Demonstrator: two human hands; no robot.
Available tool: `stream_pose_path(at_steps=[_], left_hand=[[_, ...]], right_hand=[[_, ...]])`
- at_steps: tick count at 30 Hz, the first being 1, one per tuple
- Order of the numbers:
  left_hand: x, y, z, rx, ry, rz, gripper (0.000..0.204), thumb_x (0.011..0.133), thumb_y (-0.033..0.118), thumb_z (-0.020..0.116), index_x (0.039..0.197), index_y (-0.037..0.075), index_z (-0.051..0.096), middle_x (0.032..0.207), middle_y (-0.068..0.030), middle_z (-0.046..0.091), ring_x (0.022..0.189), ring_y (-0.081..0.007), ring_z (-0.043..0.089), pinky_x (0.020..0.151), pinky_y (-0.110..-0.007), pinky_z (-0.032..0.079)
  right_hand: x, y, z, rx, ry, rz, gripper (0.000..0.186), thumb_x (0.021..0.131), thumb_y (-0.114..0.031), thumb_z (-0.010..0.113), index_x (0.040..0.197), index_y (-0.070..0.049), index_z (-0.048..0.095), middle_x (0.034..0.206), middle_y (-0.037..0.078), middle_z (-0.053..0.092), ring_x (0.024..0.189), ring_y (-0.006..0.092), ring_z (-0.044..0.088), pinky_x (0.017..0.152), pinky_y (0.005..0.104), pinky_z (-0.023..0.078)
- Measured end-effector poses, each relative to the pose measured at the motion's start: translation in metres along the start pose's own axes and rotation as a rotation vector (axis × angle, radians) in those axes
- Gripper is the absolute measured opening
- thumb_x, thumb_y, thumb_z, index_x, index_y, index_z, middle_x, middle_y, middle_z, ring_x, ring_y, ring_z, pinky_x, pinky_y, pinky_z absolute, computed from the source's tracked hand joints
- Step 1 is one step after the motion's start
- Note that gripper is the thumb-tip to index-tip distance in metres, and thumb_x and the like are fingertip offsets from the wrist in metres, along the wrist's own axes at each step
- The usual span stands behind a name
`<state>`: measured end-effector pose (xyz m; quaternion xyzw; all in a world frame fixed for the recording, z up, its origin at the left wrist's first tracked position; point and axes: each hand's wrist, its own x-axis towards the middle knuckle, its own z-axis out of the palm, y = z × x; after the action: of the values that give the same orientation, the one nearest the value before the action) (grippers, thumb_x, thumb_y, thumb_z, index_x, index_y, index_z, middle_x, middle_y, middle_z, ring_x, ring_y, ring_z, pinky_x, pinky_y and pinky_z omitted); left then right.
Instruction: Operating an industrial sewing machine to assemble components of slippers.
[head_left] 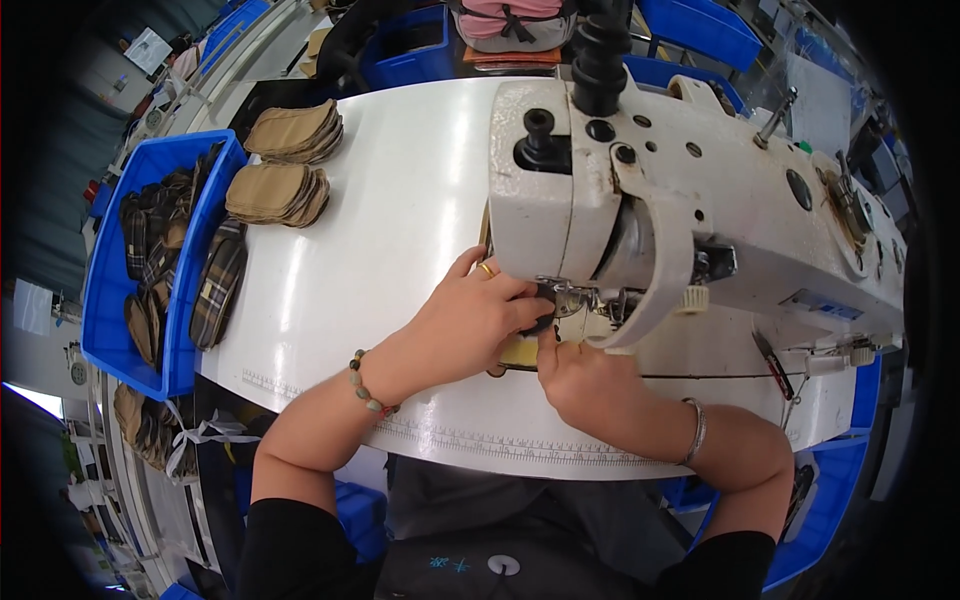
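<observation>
A white sewing machine stands over the right side of the white table, its presser foot low at the work. Beside that foot, my left hand is closed, with bent fingers on a small dark fabric piece. My right hand has its fingers drawn together at the near edge of the same piece, just in front of the foot. Fingers and machine head hide most of the piece. A yellow plate shows between my hands.
Two stacks of tan fabric pieces, a far stack and a nearer stack, lie at the table's left. Next to them a blue bin holds dark plaid pieces; a plaid piece leans outside it. Thread snips lie right.
</observation>
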<state>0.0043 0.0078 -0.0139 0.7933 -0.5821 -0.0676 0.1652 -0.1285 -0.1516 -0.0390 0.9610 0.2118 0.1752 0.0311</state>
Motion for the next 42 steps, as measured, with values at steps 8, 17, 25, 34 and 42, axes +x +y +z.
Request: stream_pose_path(at_steps=[8,17,25,34,42], left_hand=[[0.005,-0.014,0.003,-0.242,0.195,-0.057,0.022,0.079,0.017,0.074,0.101,0.013,0.075,0.108,-0.0036,0.066,0.118,-0.0257,0.055,0.106,-0.046,0.037],[0.02,-0.033,0.003,-0.621,0.061,-0.142,0.017,0.084,0.026,0.075,0.097,0.015,0.076,0.105,-0.0024,0.07,0.114,-0.0262,0.055,0.109,-0.046,0.03],[0.019,-0.03,0.0,-0.557,0.081,-0.121,0.018,0.086,0.028,0.073,0.099,0.016,0.077,0.108,-0.0027,0.067,0.118,-0.0261,0.052,0.112,-0.051,0.025],[0.013,-0.024,0.001,-0.215,0.277,-0.086,0.033,0.081,0.04,0.076,0.096,0.011,0.076,0.11,-0.0065,0.062,0.112,-0.0265,0.053,0.11,-0.055,0.028],[-0.004,-0.011,-0.036,0.154,0.075,-0.336,0.048,0.072,0.049,0.081,0.087,0.003,0.072,0.096,-0.0084,0.067,0.096,-0.0274,0.06,0.093,-0.043,0.043]], right_hand=[[0.001,0.01,0.004,-0.124,0.022,-0.033,0.038,0.073,-0.012,0.063,0.107,0.004,0.071,0.061,0.003,0.054,0.05,0.0149,0.053,0.042,0.0313,0.041],[0.002,0.018,0.003,-0.089,0.071,-0.052,0.035,0.071,-0.012,0.064,0.102,0.002,0.071,0.063,0.001,0.054,0.051,0.0153,0.054,0.043,0.0306,0.042],[0.001,0.032,0.015,0.473,0.193,0.35,0.015,0.077,-0.015,0.068,0.089,-0.007,0.069,0.07,0.005,0.066,0.059,0.0192,0.067,0.045,0.035,0.047],[0.0,0.035,0.021,0.111,0.085,0.087,0.026,0.081,-0.01,0.062,0.106,-0.007,0.066,0.081,0.004,0.07,0.067,0.0214,0.069,0.056,0.0367,0.051],[-0.003,0.036,0.025,0.164,0.102,0.075,0.029,0.08,-0.009,0.06,0.109,-0.006,0.062,0.08,0.003,0.066,0.068,0.0219,0.068,0.055,0.0362,0.051]])
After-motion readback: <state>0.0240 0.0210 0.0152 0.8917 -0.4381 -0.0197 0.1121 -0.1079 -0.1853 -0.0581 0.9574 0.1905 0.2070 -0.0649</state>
